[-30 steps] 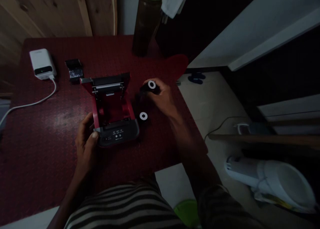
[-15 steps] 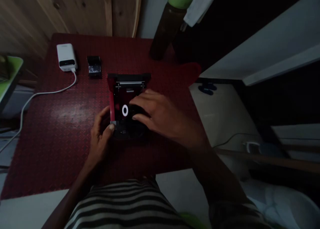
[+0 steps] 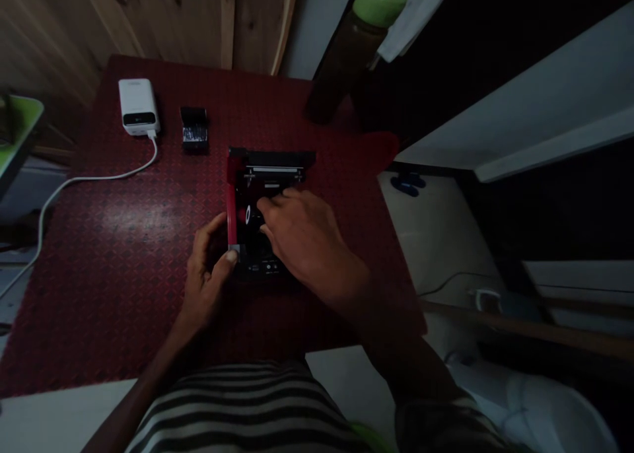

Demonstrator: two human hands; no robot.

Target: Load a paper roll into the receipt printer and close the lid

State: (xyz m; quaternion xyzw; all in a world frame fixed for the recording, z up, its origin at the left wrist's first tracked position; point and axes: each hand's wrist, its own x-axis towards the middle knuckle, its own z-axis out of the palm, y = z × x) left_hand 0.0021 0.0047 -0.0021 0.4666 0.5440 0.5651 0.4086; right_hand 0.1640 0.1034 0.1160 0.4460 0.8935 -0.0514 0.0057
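A red and black thermal printer point(image 3: 271, 162) stands on the table with its lid open and its compartment facing up. My left hand point(image 3: 208, 271) grips its near left corner, thumb on the front and fingers behind the red side. Inside the compartment lies a black roll with a white core point(image 3: 247, 215). My right hand point(image 3: 307, 238) hangs over the compartment, its fingertips at the roll and covering most of it. The second roll, seen earlier on the table, does not show; the right hand may hide it.
The table has a red patterned top point(image 3: 148, 242). A white power bank point(image 3: 138, 106) with a white cable and a small black box point(image 3: 195, 128) lie at the far left. A dark bottle with a green cap point(image 3: 341, 63) stands at the far edge, beside a hanging white cloth point(image 3: 416, 17).
My right hand has moved left from beside the printer to over its compartment, and a white-cored roll now lies inside. The view has shifted, and the table roll no longer shows.
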